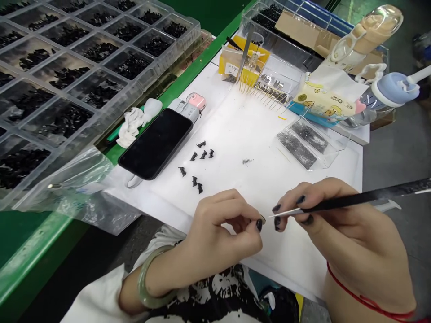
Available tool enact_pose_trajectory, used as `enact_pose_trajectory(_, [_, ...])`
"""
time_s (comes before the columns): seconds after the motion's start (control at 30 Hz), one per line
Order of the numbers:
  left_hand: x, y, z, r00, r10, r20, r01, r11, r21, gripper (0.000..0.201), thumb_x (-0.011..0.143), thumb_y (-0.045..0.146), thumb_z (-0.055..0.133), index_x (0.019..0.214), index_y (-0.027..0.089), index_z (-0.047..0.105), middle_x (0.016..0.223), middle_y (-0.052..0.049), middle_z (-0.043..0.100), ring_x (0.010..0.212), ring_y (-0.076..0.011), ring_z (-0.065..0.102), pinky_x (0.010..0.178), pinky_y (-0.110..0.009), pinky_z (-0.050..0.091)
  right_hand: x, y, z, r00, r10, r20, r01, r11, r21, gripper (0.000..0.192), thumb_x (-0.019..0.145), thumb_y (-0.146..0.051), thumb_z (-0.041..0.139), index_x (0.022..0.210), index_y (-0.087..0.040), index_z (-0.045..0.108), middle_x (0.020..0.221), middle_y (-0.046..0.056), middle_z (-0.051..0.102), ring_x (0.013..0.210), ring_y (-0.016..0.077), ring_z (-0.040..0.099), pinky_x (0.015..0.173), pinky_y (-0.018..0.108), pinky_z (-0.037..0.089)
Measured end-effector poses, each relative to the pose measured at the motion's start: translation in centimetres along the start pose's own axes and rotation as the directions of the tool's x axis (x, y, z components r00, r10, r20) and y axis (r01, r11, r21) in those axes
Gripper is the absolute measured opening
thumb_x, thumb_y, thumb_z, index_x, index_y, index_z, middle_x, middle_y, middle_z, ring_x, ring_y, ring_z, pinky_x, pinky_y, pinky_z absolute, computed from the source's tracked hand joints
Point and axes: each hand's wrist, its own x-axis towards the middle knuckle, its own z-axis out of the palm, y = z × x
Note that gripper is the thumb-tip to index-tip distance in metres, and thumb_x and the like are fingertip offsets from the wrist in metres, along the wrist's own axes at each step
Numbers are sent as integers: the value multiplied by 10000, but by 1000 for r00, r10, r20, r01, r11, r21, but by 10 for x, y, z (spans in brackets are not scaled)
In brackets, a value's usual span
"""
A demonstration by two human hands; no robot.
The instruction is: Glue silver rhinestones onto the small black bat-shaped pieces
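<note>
My left hand (pixel 232 226) is closed in a pinch above the white work surface (pixel 232 121). What it pinches is hidden by the fingertips. My right hand (pixel 350 229) grips a pair of black tweezers (pixel 357 198), whose pale pointed tip reaches almost to the left fingertips. Beyond my left hand lie several small black toothed pieces (pixel 204 154), loosely grouped. A little heap of dark grains (pixel 247 161) sits farther right. Past my right hand is a clear case (pixel 307 141) with two sections of tiny dark grains.
Large divided trays (pixel 111 67) of black parts stand left, beside a green edge (pixel 37 264). A phone (pixel 156 143), crumpled tissue (pixel 129 128) and plastic bag (pixel 111 211) lie nearby. At the back are a yellow box (pixel 249 76), thin sticks, a tissue pack (pixel 326 96) and bottles.
</note>
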Motion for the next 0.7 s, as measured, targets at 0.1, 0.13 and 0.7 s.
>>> enact_pose_trajectory(0.1, [0,0,0,1000,4,4,-4,1000,-4,242,673,-16,623,710,173,768,628,-4,665,506,-112,619,440,-169,505,-1,2,-1,1000,-23,16,22,998,57,171,1036,-193,724,1131,-333,741,872,5,782,734,192,796,690,268,703])
enact_pose_trajectory(0.13, [1,0,0,1000,5,5,-5,1000,-4,245,673,-18,621,713,171,771,629,-8,669,511,-114,624,447,-169,513,-2,3,-2,999,-38,15,37,998,60,211,1031,-209,735,1189,-348,737,866,4,781,720,201,797,666,282,708])
enact_pose_trajectory(0.7, [0,2,-4,999,33,18,-34,999,37,262,670,-17,604,724,177,771,634,-4,661,504,-117,619,442,-185,512,6,8,-5,989,-133,63,136,990,-36,47,1001,-270,791,1038,-261,819,911,27,762,709,161,773,661,236,679])
